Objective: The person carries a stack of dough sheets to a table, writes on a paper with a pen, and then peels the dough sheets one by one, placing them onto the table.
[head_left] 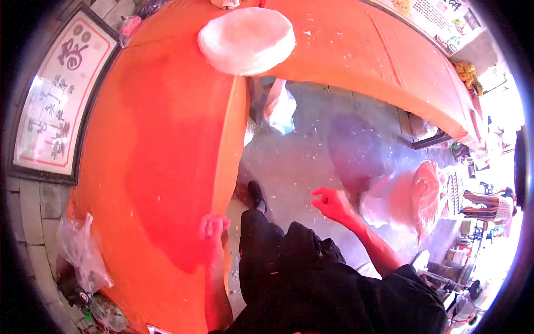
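My left hand [214, 225] is at the edge of the orange-covered table [161, 139], its fingers curled; whether anything is in them is too blurred to tell. Over the grey floor, away from the table, hangs my right hand [332, 202], with fingers partly bent and apart and nothing visible between them. A round, white, flat piece [246, 40] lies on the orange cover at the top of the view, far from both hands.
A framed sign [61, 94] stands at the left by the brick wall. Plastic bags [83, 253] lie at the lower left. A large pinkish-white sack [425, 200] stands on the floor at the right. Farther right is a person [492, 206] in striped trousers.
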Demonstrator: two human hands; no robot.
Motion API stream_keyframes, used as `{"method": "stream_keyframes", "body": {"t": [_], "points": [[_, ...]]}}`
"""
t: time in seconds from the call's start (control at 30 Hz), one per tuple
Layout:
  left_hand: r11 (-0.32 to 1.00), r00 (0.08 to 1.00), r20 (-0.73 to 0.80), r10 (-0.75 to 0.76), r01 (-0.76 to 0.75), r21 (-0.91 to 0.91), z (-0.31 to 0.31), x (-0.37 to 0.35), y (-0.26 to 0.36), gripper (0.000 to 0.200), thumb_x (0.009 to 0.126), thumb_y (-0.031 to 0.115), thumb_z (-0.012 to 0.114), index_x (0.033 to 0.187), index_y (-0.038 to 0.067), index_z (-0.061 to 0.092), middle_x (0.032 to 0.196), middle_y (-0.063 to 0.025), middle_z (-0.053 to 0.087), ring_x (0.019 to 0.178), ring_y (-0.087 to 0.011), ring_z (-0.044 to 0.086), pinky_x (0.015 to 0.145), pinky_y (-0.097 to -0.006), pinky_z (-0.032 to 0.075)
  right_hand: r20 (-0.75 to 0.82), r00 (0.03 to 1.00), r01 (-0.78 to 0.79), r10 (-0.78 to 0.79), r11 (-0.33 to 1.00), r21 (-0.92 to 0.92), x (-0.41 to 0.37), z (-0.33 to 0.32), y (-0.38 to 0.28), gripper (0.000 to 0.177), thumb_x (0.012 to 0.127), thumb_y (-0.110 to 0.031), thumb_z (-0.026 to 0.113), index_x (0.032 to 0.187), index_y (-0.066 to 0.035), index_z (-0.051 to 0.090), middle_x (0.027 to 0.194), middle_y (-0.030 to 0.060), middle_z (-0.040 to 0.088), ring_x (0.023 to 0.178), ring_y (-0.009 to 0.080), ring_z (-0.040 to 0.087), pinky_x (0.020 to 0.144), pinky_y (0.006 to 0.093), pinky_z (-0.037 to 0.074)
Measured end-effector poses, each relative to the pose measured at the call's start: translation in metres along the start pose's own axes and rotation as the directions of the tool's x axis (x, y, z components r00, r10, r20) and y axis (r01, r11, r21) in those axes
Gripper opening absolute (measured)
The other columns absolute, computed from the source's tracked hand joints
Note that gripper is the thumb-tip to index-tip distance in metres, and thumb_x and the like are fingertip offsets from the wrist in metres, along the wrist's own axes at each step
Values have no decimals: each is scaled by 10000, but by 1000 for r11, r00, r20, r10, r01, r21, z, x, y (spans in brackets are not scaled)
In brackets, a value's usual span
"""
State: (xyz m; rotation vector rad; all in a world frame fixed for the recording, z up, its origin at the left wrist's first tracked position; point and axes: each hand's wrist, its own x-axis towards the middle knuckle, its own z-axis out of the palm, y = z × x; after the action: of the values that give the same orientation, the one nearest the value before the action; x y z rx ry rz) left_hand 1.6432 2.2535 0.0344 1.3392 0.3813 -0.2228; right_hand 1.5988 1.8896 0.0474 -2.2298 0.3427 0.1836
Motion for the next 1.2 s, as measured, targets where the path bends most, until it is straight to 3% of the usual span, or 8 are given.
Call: {"method": "stream_keyframes", "body": {"t": [0.27, 0.3, 0.37, 0.47, 0.9, 1.0, 1.03, 1.2], "points": [[952, 983, 175, -58, 108, -287, 126, 241, 46, 304, 984, 146, 572, 1256, 21, 520, 1080, -121, 618, 992, -208, 620, 896, -356, 533, -75, 997, -4, 1, 999, -39, 140, -54, -36, 302, 812, -209, 716, 1076, -66, 681, 659, 137, 659, 584, 278, 664, 578, 377, 526], [981, 977, 138, 164, -176, 83, 132, 269, 42, 314, 956, 107, 596, 1249, 12, 536, 1109, -127, 613, 1006, -217, 618, 894, -350, 534, -13, 1000, 0, -1, 998, -69, 158, -60, -40, 310, 814, -222, 716, 1082, -70, 679, 671, 139, 665, 604, 284, 670, 593, 386, 532], [426, 767, 387, 512, -618, 661, 135, 331, 30, 345, 899, 28, 645, 1233, -7, 567, 1166, -139, 603, 1034, -234, 614, 891, -337, 534, 50, 997, -58, 63, 993, -101, 172, -63, -43, 324, 819, -247, 716, 1093, -79, 676, 694, 142, 676, 643, 294, 682, 622, 402, 544], [974, 943, 244, 225, -226, -25, 161, 380, 50, 377, 925, 138, 631, 1277, 35, 544, 1239, -113, 557, 1073, -245, 589, 970, -362, 489, -116, 993, -33, 33, 999, 2, 191, -69, -31, 336, 832, -254, 711, 1101, -56, 677, 700, 146, 670, 663, 327, 673, 623, 404, 533], [603, 787, 191, 587, -583, 545, 265, 477, 110, 402, 915, 184, 681, 1243, -23, 577, 1218, -159, 615, 1094, -276, 604, 925, -361, 499, -221, 972, -65, 84, 993, 94, 344, -193, 3, 334, 794, -244, 693, 1060, -43, 672, 785, 207, 679, 797, 407, 664, 711, 485, 526], [727, 837, -148, 528, -355, 587, 243, 469, 96, 496, 897, 228, 697, 1307, -7, 543, 1221, -176, 619, 1111, -289, 598, 924, -383, 502, -350, 936, -20, 42, 997, 69, 381, -216, 20, 314, 784, -205, 720, 1050, -46, 667, 742, 197, 659, 726, 398, 650, 638, 449, 522], [920, 947, -266, 182, -68, 386, 243, 468, 105, 631, 865, 340, 699, 1358, -4, 505, 1315, -180, 563, 1136, -300, 579, 947, -396, 513, -354, 935, 11, 5, 999, 43, 400, -216, 23, 311, 782, -188, 730, 1048, -43, 662, 717, 191, 652, 689, 393, 645, 607, 431, 520], [976, 980, 80, -180, 188, -106, 262, 429, 119, 381, 1002, 294, 519, 1314, 77, 550, 1254, -48, 571, 1118, -224, 557, 965, -382, 495, -342, 908, 282, -242, 957, 72, 481, -212, 16, 241, 813, -107, 707, 1046, -58, 670, 634, 123, 614, 596, 221, 640, 569, 365, 510]]}}
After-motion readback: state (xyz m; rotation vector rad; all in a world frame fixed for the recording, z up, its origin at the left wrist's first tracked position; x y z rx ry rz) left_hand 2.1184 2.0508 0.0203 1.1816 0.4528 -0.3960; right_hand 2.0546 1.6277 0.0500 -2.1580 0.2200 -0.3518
